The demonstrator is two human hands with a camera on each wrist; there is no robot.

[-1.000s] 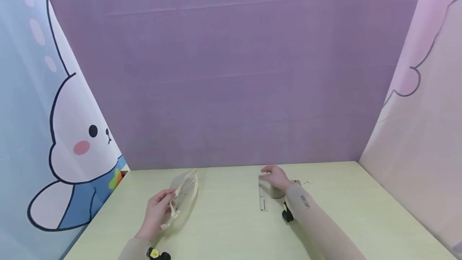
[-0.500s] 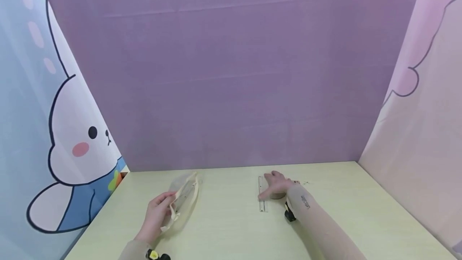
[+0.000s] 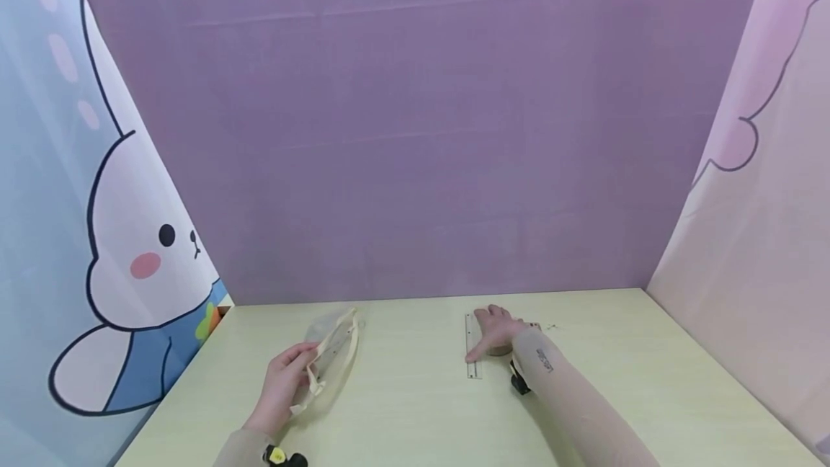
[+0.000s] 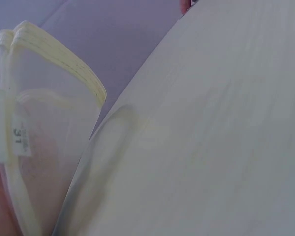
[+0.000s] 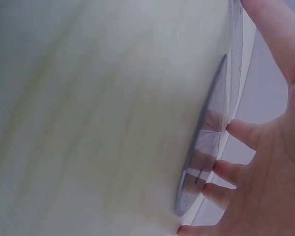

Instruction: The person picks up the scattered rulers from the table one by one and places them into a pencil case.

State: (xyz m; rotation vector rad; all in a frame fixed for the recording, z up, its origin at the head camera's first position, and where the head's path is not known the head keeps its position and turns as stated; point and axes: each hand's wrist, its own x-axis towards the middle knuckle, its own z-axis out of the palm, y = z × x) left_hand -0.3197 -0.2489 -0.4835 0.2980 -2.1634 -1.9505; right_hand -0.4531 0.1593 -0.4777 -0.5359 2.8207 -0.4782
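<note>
My left hand [image 3: 282,380] pinches a see-through pouch [image 3: 332,344] with cream edging at its near side, above the left of the table. In the left wrist view the pouch [image 4: 54,118] hangs partly folded, with a small printed label on it. My right hand [image 3: 498,330] spreads its fingers over a clear ruler [image 3: 475,370] lying lengthwise. Its thumb lies at the ruler's edge. Under that hand is a see-through protractor [image 5: 206,132], flat on the table; fingertips stand along its curved side in the right wrist view. Much of the protractor is hidden in the head view.
Beside the right wrist shows the end of another flat piece [image 3: 534,326], its kind unclear. Small dark marks [image 3: 551,327] lie just right of it. A purple cloth wall [image 3: 415,164] closes the table's [image 3: 402,409] back; printed curtains hang at both sides.
My right hand has come down and nearer from the ruler's far end, spreading its fingers over the ruler and protractor. The left hand and pouch have hardly moved.
</note>
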